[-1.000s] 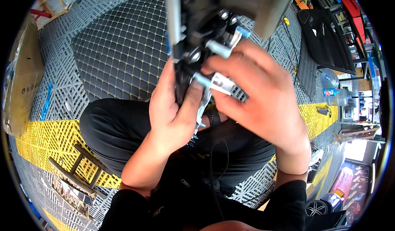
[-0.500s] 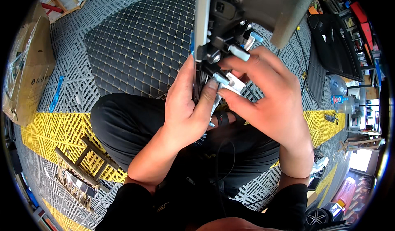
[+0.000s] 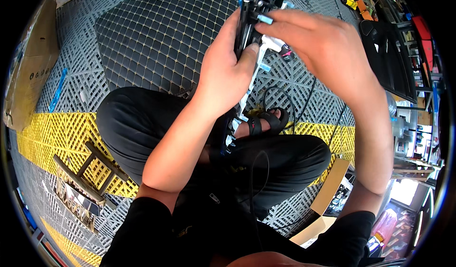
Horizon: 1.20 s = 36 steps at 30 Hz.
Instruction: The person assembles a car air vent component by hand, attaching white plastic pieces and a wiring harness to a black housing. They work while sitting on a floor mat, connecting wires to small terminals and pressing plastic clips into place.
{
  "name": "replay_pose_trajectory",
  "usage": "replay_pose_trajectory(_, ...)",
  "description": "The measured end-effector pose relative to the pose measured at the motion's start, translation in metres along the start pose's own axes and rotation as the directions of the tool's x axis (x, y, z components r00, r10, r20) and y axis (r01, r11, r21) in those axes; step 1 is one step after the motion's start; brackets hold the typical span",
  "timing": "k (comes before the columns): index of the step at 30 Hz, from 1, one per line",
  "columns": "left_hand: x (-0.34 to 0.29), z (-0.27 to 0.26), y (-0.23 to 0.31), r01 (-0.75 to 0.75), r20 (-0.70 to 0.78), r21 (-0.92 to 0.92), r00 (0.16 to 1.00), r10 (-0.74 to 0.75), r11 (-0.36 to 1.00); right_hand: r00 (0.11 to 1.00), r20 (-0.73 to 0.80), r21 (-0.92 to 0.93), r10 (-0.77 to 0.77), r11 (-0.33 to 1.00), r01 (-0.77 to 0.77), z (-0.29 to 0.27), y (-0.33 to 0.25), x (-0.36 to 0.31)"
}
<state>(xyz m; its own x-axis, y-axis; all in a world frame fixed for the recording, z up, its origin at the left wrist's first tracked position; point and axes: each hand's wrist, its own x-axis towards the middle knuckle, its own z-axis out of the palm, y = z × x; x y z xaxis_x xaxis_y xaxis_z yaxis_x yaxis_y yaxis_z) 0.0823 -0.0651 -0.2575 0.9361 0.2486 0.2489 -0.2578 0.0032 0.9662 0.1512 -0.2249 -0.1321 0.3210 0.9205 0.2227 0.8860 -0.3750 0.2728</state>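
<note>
A long, narrow black plastic trim piece (image 3: 244, 27) stands on edge in front of me, running from the top of the view down toward my lap. A white strip (image 3: 243, 101) and several light-blue tabs (image 3: 264, 67) line its right side. Around its upper part my left hand (image 3: 223, 74) is closed, thumb on the near face and fingers hidden behind. From the right, my right hand (image 3: 327, 46) reaches over with its fingers bent against the piece beside a light-blue tab (image 3: 265, 19). Under those fingers is a white bracket (image 3: 271, 42); their exact hold is partly hidden.
A black quilted mat (image 3: 152, 39) lies on the grey and yellow grid floor. Cardboard boxes stand at the left (image 3: 33, 67) and, opened, at the lower right (image 3: 327, 191). A dark slatted frame (image 3: 90, 172) lies left; a black door panel (image 3: 387, 53) leans right.
Both hands have moved up and away from me with the trim piece. Its broad dark part has largely left the top of the view. My right fingers have shifted from the white bracket toward a tab.
</note>
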Motion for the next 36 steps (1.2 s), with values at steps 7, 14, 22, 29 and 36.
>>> replay_pose_trajectory(7,0.015,-0.005,-0.024,-0.003,0.049,-0.074,0.999,0.007,0.997,0.984,0.138,0.012,-0.115,0.993,0.114,0.012,0.021,0.030)
replay_pose_trajectory(14,0.016,-0.008,-0.026,-0.042,0.079,-0.114,0.996,0.052,0.993,0.973,0.216,0.319,-0.083,0.948,0.010,0.015,0.032,0.043)
replay_pose_trajectory(22,0.006,-0.002,-0.012,-0.102,0.044,-0.014,0.994,0.103,0.995,0.957,0.287,0.379,0.036,0.914,-0.148,0.002,0.027,0.028)
replay_pose_trajectory(29,0.001,0.012,-0.009,-0.152,-0.012,-0.008,0.988,0.152,0.988,0.905,0.291,0.384,0.310,0.829,-0.408,-0.015,-0.008,0.015)
replay_pose_trajectory(36,-0.003,0.017,-0.005,-0.187,-0.094,0.105,0.976,0.197,0.977,0.899,-0.133,0.225,0.418,0.896,-0.383,0.028,-0.037,0.004)
